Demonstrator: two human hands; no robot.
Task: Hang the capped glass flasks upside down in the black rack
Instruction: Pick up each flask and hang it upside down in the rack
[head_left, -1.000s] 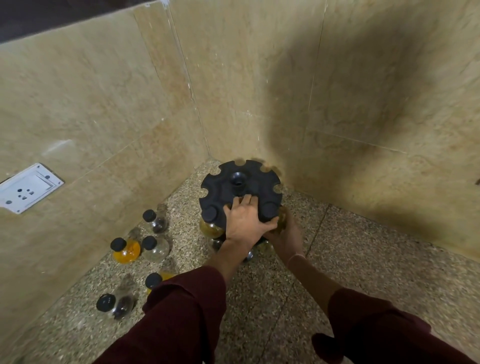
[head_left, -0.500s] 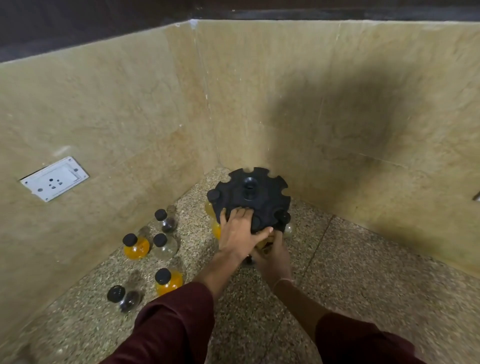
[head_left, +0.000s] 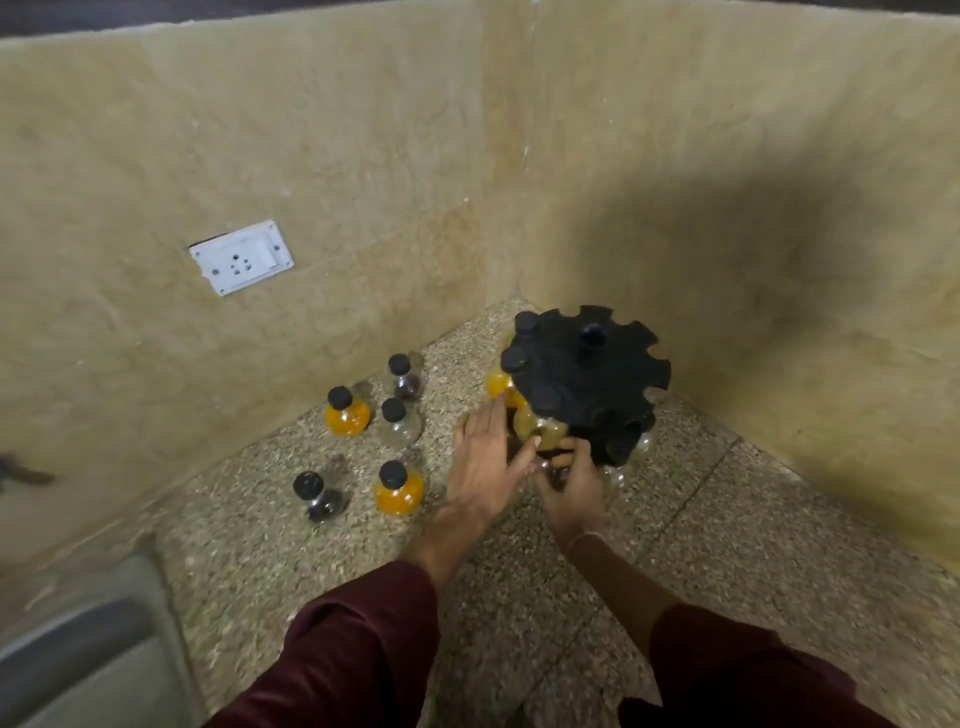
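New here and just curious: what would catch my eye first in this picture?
The notched black rack in the corner stands out, with a few flasks slotted into its left rim. The left hand and right hand reach in at its near lower side. Left of it, five loose flasks stand on the speckled surface, two with orange contents.

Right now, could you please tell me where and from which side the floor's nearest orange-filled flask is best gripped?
Grip the orange-filled flask around its round belly, from its right side, probably with the left hand. It stands upright, black cap on top, a dark flask on its left; this keeps the cap free for the black rack.
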